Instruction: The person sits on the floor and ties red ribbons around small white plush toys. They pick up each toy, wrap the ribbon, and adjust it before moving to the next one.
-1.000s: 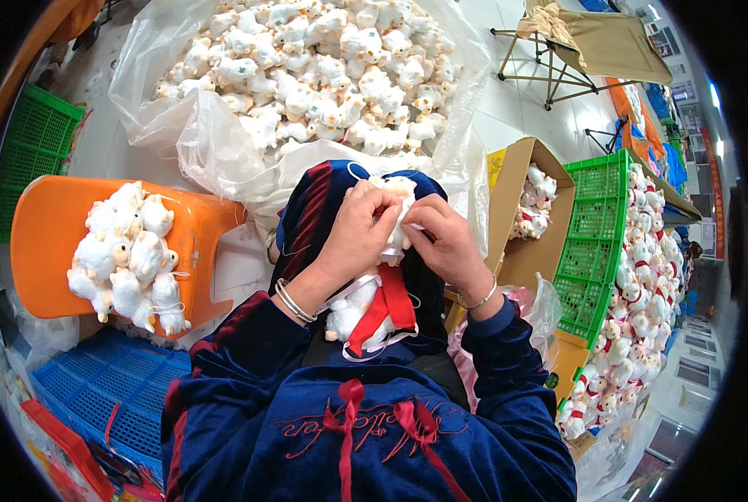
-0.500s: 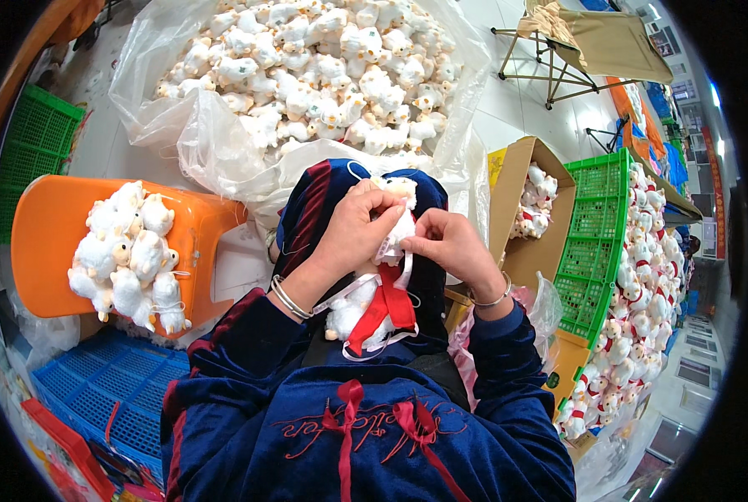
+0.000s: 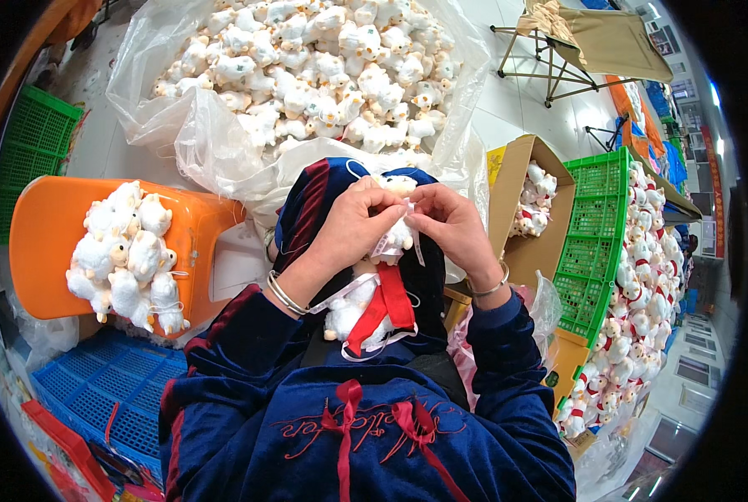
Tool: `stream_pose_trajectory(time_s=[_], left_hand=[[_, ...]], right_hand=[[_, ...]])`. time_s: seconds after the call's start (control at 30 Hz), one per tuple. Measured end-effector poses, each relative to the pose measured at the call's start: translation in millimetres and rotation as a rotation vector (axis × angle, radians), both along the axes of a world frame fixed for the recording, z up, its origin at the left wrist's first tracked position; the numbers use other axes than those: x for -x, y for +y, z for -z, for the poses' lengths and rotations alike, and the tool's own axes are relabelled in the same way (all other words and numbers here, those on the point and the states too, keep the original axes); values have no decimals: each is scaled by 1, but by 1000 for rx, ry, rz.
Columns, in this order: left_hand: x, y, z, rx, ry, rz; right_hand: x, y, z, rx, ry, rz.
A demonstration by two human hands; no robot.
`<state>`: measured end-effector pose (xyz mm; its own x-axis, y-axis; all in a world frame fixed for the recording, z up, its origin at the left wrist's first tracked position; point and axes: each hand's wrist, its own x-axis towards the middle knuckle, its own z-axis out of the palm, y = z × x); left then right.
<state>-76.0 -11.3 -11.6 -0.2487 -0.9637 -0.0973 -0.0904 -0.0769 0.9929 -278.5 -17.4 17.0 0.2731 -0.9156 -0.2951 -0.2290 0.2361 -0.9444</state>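
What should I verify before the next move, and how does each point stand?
1. Right hand pinching the pale ribbon: ok.
2. Left hand at the upper plush toy: ok; its exact grip, cannot tell.
3. Pale ribbon fastened: cannot tell, the fingers cover it.
4. Red ribbon clear of the lower plush toy: not ok, it lies across it.
5. Plush toys resting on the orange stool: ok.

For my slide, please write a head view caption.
Left hand and right hand handle pale ribbon at a white plush toy.
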Motion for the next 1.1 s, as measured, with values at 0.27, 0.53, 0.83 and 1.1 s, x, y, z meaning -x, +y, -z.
stream_pose_trajectory(time_s=[0.27, 0.53, 0.83, 1.1], left_hand=[[-3, -4, 4, 35, 49, 35], [-13, -14, -2, 72, -25, 186], [-2, -17, -2, 482, -343, 183], [0, -13, -1, 74, -121, 107]], right_hand=[[5, -8, 6, 187, 191, -34], [-5, -21, -21, -21, 179, -101], [-16, -25, -37, 60, 460, -237], [-15, -11, -16, 488, 389, -224]])
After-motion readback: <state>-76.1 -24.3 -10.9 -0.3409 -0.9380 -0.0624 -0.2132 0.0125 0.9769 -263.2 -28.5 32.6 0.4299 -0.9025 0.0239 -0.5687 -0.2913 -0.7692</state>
